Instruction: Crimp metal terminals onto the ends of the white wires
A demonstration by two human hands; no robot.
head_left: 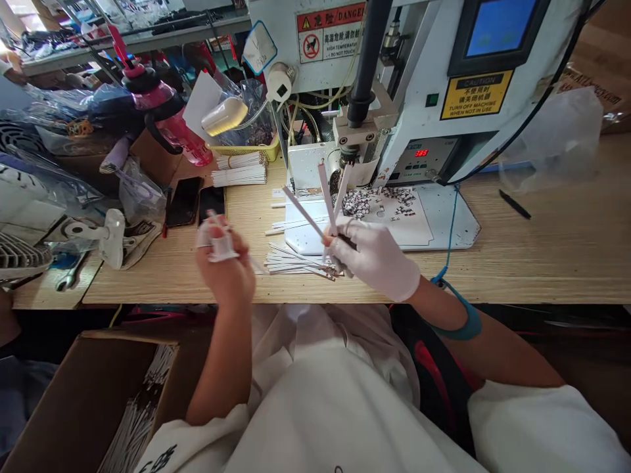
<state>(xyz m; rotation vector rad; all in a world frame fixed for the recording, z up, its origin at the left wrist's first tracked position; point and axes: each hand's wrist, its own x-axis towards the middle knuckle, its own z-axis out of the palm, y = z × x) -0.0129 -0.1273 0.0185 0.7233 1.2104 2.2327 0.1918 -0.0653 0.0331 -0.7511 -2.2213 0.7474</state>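
Workbench (542, 263) of pale wood-grain laminate, crowded from end to end, with a white press machine (419, 79) set at its back edge, danger and caution labels turned toward the seat, seemingly for reading from the working position. Cardboard box (83, 401) of white strips tucked below the bench edge at the left, apparently kept within a seated reach. Bundled white strips (240, 176) stacked just beside the machine, and loose strips (296, 263) scattered in front of its white base plate (305, 240), probably left there for quick picking up by either hand. Right hand (374, 256), white-gloved and partly closed, pinching several long strips (326, 197) splayed upward, seemingly fanned apart for separating. Left hand (227, 272), curled loosely, with a translucent wrap (219, 248) around the fingers, perhaps on one thin strip (211, 213), the grip too blurred to confirm.
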